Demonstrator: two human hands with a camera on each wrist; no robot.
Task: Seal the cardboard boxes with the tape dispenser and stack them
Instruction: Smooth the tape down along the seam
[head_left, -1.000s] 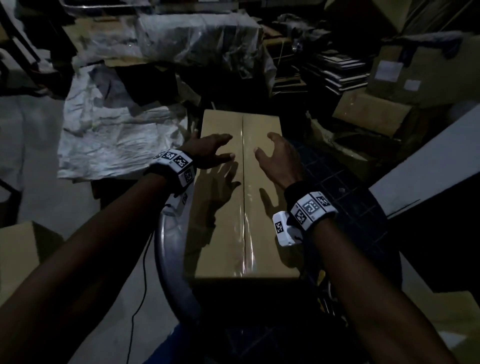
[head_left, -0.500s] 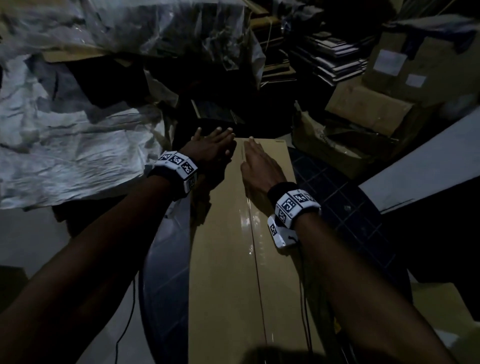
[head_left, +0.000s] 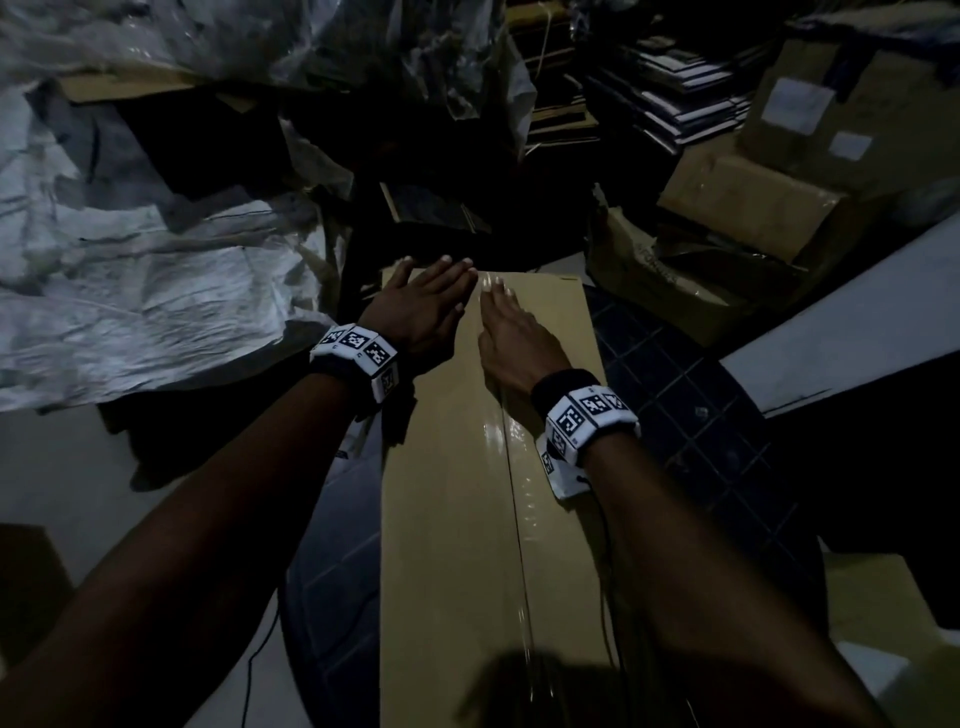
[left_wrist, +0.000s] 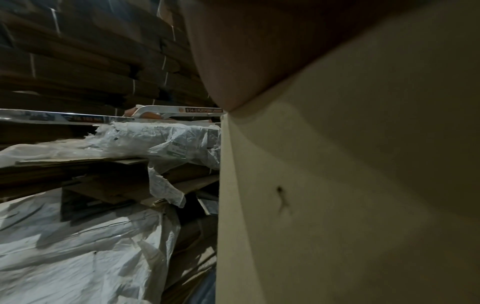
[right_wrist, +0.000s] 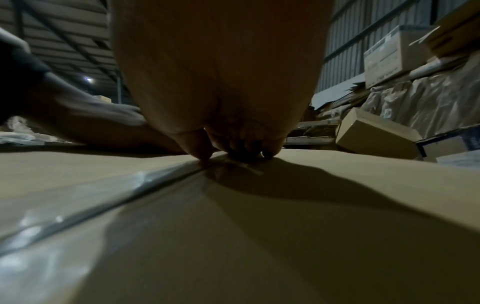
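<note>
A long tan cardboard box (head_left: 447, 519) lies lengthwise before me on a dark round table (head_left: 691, 426). Clear glossy tape (head_left: 511, 467) runs down its centre seam. My left hand (head_left: 431, 301) lies flat on the far left part of the top, fingers straight and reaching the far edge. My right hand (head_left: 511, 332) presses flat beside it, fingertips on the tape near the far end. In the right wrist view the right fingertips (right_wrist: 202, 153) touch the tape (right_wrist: 109, 191). The left wrist view shows the box's side (left_wrist: 337, 205) under my palm. No tape dispenser is in view.
Crumpled white plastic sheeting (head_left: 130, 260) covers piles at the left. More cardboard boxes (head_left: 753, 208) and stacked flat items (head_left: 675, 104) crowd the back right. A white board (head_left: 857, 322) slants at the right. Another box corner (head_left: 26, 582) sits at lower left.
Both hands slid from the middle of the box top to its far end, coming closer together and flattening along the taped seam. My head has moved forward over the box.
</note>
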